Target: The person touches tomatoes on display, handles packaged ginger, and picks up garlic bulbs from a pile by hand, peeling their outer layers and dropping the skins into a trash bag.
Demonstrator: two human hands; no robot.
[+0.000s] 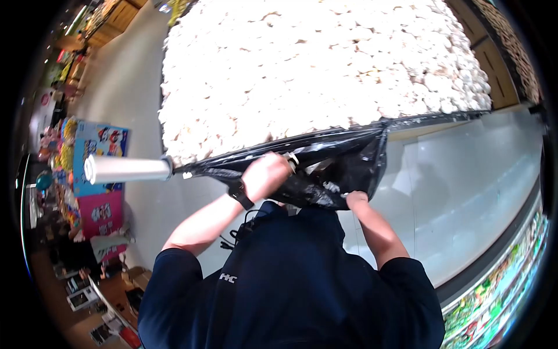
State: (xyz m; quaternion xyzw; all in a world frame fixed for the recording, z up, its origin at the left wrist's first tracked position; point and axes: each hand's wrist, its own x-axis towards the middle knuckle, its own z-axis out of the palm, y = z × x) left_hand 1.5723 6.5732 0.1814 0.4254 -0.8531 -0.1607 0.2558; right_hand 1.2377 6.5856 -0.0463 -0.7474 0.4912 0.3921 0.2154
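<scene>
A black plastic bag [349, 168] hangs along the near edge of a wide display heaped with white garlic bulbs [325, 64]. Its mouth is spread toward me, and some pale scraps show inside. My right hand [357, 199] is closed on the bag's near rim, pulling it outward. Over the left part of the bag's mouth is my left hand [267, 174], a dark watch [240, 193] on its wrist. Its fingers are curled, and something small and pale shows at the fingertips; blur hides what it is.
A white roll [128, 169] juts out from the display's left corner. Farther left stand a blue promotional box [102, 148] and a pink one [100, 214]. Lit shelves of green packages [494, 296] run along the lower right. Pale tiled floor [447, 186] lies between.
</scene>
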